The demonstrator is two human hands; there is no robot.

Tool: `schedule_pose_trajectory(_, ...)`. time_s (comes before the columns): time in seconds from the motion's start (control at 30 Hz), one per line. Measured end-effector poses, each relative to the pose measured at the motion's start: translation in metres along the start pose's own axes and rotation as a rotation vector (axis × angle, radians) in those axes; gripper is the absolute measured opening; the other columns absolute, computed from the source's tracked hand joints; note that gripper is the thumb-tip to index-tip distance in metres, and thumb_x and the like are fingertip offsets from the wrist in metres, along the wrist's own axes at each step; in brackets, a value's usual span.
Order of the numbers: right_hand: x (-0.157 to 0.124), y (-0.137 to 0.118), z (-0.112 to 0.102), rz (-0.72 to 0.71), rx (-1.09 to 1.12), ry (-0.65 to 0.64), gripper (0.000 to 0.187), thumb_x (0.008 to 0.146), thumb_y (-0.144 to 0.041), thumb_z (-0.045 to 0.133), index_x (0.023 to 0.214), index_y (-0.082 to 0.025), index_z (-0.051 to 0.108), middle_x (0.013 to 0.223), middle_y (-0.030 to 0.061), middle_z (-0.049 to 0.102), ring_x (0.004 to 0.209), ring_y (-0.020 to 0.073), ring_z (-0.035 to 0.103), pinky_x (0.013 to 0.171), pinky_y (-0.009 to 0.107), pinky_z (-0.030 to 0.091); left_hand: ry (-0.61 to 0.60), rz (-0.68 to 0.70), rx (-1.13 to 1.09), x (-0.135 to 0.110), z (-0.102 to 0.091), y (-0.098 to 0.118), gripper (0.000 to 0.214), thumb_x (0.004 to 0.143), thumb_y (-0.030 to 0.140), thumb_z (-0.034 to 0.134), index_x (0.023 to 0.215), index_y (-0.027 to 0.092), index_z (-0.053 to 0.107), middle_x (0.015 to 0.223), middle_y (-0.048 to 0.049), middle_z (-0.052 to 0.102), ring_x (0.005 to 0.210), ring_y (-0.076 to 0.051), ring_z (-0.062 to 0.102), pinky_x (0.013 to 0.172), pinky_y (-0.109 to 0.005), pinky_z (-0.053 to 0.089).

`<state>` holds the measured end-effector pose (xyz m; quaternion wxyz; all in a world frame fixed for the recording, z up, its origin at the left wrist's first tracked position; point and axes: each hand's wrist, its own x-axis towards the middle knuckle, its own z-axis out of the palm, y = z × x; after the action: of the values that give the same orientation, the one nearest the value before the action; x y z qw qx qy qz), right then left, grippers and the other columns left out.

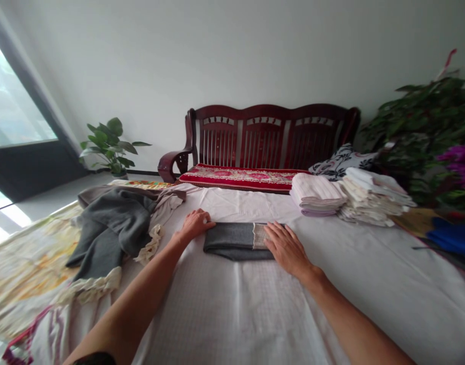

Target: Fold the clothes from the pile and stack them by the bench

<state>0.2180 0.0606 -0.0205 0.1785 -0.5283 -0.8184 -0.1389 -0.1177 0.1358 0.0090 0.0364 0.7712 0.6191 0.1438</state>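
A small folded grey cloth with a pale lace edge lies on the white table sheet in front of me. My left hand rests at its left end, fingers curled against the fold. My right hand lies flat on its right end, fingers stretched out over the lace trim. Both forearms reach in from the bottom of the view.
A heap of unfolded grey and lace-trimmed cloths lies at the left. Two stacks of folded pale cloths stand at the back right. Behind the table are a dark wooden bench, a potted plant and leafy plants.
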Motion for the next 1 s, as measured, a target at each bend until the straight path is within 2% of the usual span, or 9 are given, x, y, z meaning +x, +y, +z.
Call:
schedule_pose_trajectory(0.1, 0.000, 0.001, 0.002, -0.010, -0.006, 0.002, 0.048, 0.102, -0.037, 0.033, 0.139, -0.017, 0.056, 0.147, 0.0102, 0.054, 0.140, 0.0255, 0.042, 0.116, 0.047, 0.029, 0.045, -0.028, -0.016, -0.004, -0.008, 0.015, 0.031, 0.087, 0.027, 0.062, 0.117, 0.022, 0.067, 0.125, -0.0089, 0.064, 0.116, -0.026, 0.061, 0.103, -0.040, 0.043)
schedule_pose_trajectory(0.17, 0.000, 0.002, 0.004, -0.011, -0.012, 0.002, 0.048, 0.102, -0.037, 0.034, 0.139, -0.016, 0.056, 0.147, 0.0104, 0.054, 0.140, 0.0257, 0.042, 0.117, 0.047, 0.028, 0.090, 0.033, -0.061, -0.009, -0.011, 0.033, 0.037, 0.090, 0.019, 0.055, 0.126, 0.020, 0.062, 0.132, -0.0091, 0.063, 0.120, -0.024, 0.059, 0.107, -0.036, 0.042)
schedule_pose_trajectory(0.27, 0.000, 0.002, 0.005, -0.018, -0.023, 0.002, 0.049, 0.102, -0.037, 0.033, 0.139, -0.014, 0.055, 0.147, 0.0107, 0.054, 0.141, 0.0260, 0.041, 0.117, 0.047, 0.028, 0.069, 0.153, -0.119, -0.021, -0.004, 0.061, 0.041, 0.098, 0.025, 0.045, 0.137, 0.017, 0.055, 0.138, -0.0090, 0.061, 0.125, -0.021, 0.058, 0.107, -0.031, 0.042)
schedule_pose_trajectory(0.37, -0.001, 0.003, 0.004, -0.033, -0.038, 0.003, 0.050, 0.102, -0.038, 0.034, 0.141, -0.014, 0.053, 0.149, 0.0114, 0.052, 0.141, 0.0262, 0.040, 0.117, 0.047, 0.028, -0.013, 0.248, -0.037, -0.035, 0.011, 0.075, 0.050, 0.101, 0.038, 0.042, 0.145, 0.015, 0.047, 0.146, -0.0123, 0.053, 0.135, -0.024, 0.050, 0.113, -0.035, 0.038)
schedule_pose_trajectory(0.47, -0.004, 0.005, 0.003, -0.040, -0.065, -0.010, 0.053, 0.102, -0.040, 0.034, 0.142, -0.011, 0.052, 0.151, 0.0128, 0.049, 0.142, 0.0264, 0.039, 0.118, 0.047, 0.027, -0.055, 0.247, 0.098, -0.043, 0.021, 0.071, 0.060, 0.100, 0.050, 0.041, 0.149, 0.015, 0.042, 0.155, -0.0158, 0.042, 0.145, -0.030, 0.036, 0.118, -0.044, 0.029)
schedule_pose_trajectory(0.53, -0.006, 0.007, 0.004, -0.035, -0.078, -0.015, 0.054, 0.102, -0.042, 0.033, 0.143, -0.011, 0.051, 0.152, 0.0132, 0.047, 0.142, 0.0266, 0.039, 0.118, 0.047, 0.026, -0.067, 0.224, 0.148, -0.046, 0.022, 0.065, 0.063, 0.100, 0.054, 0.039, 0.151, 0.016, 0.039, 0.158, -0.0154, 0.038, 0.147, -0.031, 0.032, 0.119, -0.046, 0.027)
schedule_pose_trajectory(0.73, -0.009, 0.011, 0.006, -0.003, -0.086, -0.015, 0.053, 0.102, -0.042, 0.032, 0.144, -0.016, 0.050, 0.153, 0.0106, 0.047, 0.141, 0.0256, 0.040, 0.115, 0.048, 0.029, -0.081, 0.149, 0.155, -0.050, 0.022, 0.060, 0.064, 0.100, 0.056, 0.037, 0.154, 0.020, 0.036, 0.161, -0.0126, 0.032, 0.149, -0.032, 0.027, 0.119, -0.049, 0.027)
schedule_pose_trajectory(1.0, -0.010, 0.012, 0.008, -0.002, -0.072, 0.012, 0.054, 0.102, -0.044, 0.030, 0.145, -0.017, 0.050, 0.151, 0.0098, 0.049, 0.140, 0.0256, 0.041, 0.113, 0.047, 0.032, -0.089, 0.127, 0.137, -0.050, 0.025, 0.060, 0.064, 0.099, 0.055, 0.037, 0.154, 0.021, 0.037, 0.162, -0.0117, 0.030, 0.150, -0.032, 0.025, 0.119, -0.049, 0.028)
